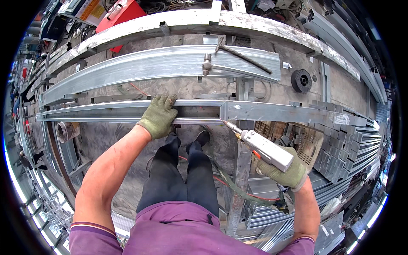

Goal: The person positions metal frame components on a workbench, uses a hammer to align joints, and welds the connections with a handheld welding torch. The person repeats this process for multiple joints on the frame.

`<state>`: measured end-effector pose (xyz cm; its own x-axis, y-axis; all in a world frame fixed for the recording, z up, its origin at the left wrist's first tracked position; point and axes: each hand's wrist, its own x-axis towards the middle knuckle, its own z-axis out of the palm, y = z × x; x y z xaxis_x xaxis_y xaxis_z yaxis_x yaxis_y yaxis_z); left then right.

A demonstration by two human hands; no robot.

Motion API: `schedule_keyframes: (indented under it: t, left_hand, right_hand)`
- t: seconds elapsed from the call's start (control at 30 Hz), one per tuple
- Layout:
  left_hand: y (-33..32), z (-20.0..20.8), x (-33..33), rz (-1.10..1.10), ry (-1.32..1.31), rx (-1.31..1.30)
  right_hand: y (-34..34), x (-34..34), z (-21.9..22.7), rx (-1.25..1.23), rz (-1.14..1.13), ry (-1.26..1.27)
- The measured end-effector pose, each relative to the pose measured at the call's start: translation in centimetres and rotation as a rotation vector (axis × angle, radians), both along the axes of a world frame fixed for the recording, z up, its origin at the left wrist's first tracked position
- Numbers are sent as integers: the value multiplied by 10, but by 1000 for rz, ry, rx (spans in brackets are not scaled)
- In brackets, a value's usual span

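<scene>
Clearly stiff and heavy-looking, the long galvanized steel channel (127,111) lies across the welding table (255,25), the gloved left hand (158,115) with fingers wrapped over its top edge. Rightward, the right hand (285,171) grips a welding gun (262,146), tip at the joint.

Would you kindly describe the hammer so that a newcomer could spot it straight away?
Start at the long metal workbench and find the wide galvanised channel lying lengthwise behind the gloved left hand. The hammer rests on that channel near its right end, beside a dark ribbed steel rod. Its rounded head sets it apart from the straight sections around it.
</scene>
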<state>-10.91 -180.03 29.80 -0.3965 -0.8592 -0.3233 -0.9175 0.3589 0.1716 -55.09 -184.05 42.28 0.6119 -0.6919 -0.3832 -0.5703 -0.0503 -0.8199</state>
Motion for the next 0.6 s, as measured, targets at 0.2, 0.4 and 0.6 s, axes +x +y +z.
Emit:
schedule_keyframes:
  t: [0.2, 0.4, 0.6]
  left_hand:
    - [1, 0, 0, -14, -34, 3]
    - [-2, 2, -2, -14, -25, 8]
    - [1, -1, -2, -10, -34, -9]
  right_hand:
    - [-3, 2, 1, 5, 30, -8]
    - [-5, 3, -3, 23, 20, -24]
    - [-11, 2, -5, -75, 128, 10]
